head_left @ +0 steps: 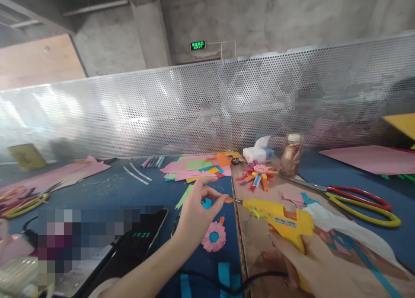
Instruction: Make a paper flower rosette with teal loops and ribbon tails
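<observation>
Between thumb and forefinger, my left hand (197, 207) pinches a small orange paper piece (229, 200). My right hand (311, 259) is wrapped round the handle of a yellow hot glue gun (279, 216), its nozzle pointing left at the orange piece; whether they touch I cannot tell. Below my left hand lies a pink folded-paper ring (214, 242) with a blue centre and an orange tab sticking up at its top. Blue paper strips (224, 274) lie nearer to me, beside the gun's black cord (207, 277).
Scissors (356, 203) with red and yellow handles lie right of the glue gun. Behind stand a bottle (292, 155), a tissue pack (258, 154) and a multicoloured paper flower (258, 173). Coloured paper sheets (181, 168) are piled before a perforated metal screen (145, 112). A phone (142, 233) is at left.
</observation>
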Demonstrator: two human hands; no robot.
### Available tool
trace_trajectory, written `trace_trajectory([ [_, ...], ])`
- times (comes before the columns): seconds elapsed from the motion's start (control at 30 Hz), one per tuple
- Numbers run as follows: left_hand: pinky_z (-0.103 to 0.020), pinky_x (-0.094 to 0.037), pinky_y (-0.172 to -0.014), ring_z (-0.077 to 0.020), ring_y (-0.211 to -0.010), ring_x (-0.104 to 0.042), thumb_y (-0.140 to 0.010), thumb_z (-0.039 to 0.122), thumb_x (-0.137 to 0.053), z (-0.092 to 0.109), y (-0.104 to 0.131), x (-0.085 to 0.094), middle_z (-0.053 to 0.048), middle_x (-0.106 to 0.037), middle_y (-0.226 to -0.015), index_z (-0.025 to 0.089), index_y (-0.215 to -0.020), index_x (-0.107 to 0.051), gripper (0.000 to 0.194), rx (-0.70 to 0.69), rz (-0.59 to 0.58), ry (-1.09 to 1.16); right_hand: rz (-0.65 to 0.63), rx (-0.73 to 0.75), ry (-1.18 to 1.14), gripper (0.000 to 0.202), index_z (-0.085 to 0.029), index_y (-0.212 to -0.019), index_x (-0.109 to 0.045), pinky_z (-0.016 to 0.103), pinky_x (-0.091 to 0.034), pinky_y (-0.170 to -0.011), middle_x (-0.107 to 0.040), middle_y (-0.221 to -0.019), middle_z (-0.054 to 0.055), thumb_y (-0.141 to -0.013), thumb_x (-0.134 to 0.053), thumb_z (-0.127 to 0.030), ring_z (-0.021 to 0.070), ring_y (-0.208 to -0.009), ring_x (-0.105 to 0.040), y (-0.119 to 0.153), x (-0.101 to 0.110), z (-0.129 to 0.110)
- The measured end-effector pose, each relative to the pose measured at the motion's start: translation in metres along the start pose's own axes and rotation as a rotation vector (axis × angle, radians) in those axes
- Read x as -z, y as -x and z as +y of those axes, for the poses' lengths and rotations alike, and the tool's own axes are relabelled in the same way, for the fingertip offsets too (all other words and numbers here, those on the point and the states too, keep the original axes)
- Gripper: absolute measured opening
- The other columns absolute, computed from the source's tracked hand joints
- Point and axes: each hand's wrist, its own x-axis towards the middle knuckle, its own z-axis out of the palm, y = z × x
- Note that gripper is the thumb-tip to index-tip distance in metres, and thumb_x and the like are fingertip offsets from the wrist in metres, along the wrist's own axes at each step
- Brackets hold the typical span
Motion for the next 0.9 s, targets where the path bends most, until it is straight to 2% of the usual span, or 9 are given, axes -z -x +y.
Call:
trace_trajectory([
  [0.3,-0.026,-0.039,-0.073,-0.0105,-0.063,-0.054,-0.070,0.025,-0.057,-0.003,0.000,0.000,0.006,-0.060,-0.063,0.021,-0.098,-0.043,0.031,-0.008,0.010,-0.007,-0.039,0.028,-0.015,0.043,-0.022,-0.039,-0.039,0.021,-0.039,-0.042,-0.049,-0.034,0.001,-0.077,-0.040,-0.041,0.0120,-0.037,-0.051,-0.001,0.002,0.005],
  [0.6,-0.024,-0.039,-0.071,-0.0095,-0.063,-0.054,-0.070,0.025,-0.057,-0.003,0.000,0.000,0.007,-0.060,-0.063,0.021,-0.098,-0.043,0.032,-0.001,0.010,0.016,-0.073,0.039,-0.060,0.041,-0.023,-0.042,-0.045,0.024,-0.040,-0.044,-0.049,-0.034,0.002,-0.076,-0.040,-0.044,0.0136,-0.039,-0.052,-0.003,0.000,0.008],
  [0.73,-0.024,-0.039,-0.071,-0.0097,-0.065,-0.055,-0.070,0.025,-0.058,-0.004,-0.001,0.001,0.007,-0.060,-0.063,0.021,-0.098,-0.043,0.032,0.003,0.015,0.038,-0.072,0.027,-0.076,0.033,-0.024,-0.053,-0.053,0.024,-0.039,-0.042,-0.050,-0.035,0.001,-0.076,-0.040,-0.045,0.0145,-0.038,-0.052,-0.004,0.000,0.010],
  [0.9,-0.025,-0.040,-0.070,-0.0106,-0.065,-0.055,-0.070,0.024,-0.057,-0.005,-0.002,0.000,0.006,-0.060,-0.063,0.021,-0.098,-0.043,0.031,0.009,0.024,0.017,-0.058,0.002,-0.081,0.031,-0.024,-0.049,-0.049,0.026,-0.042,-0.043,-0.051,-0.036,0.001,-0.072,-0.046,-0.046,0.0167,-0.041,-0.055,-0.009,-0.003,0.020],
])
